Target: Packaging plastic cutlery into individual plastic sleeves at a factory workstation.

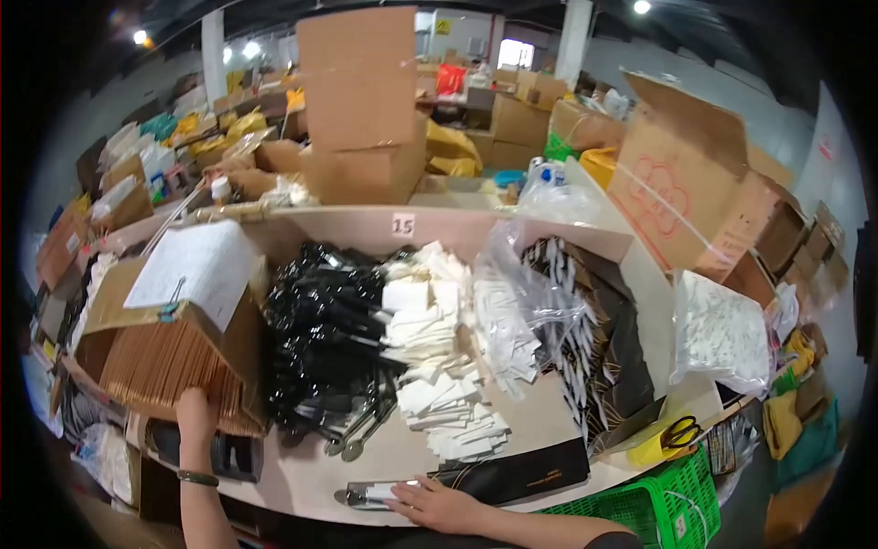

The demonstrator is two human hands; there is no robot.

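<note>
At the left, my left hand [197, 417] reaches up to a cardboard box [240, 352] and touches a row of thin brown strips [160, 364] packed in it. Its fingertips are hidden among the strips. Near the table's front edge, my right hand [441, 506] lies flat with its fingers out over a slim white packet [380, 491]. A spoon's metal end [341, 497] sticks out to the left of that packet. Behind the hand lies a long black sleeve [540, 476] with a gold line pattern.
Piles of black-wrapped cutlery [325, 320], white packets [448, 403] and patterned black sleeves [622, 339] cover the table [540, 407]. Yellow-handled scissors [681, 432] sit by a green basket [672, 503] at the right edge. Large cardboard boxes [357, 82] stand beyond the back rim.
</note>
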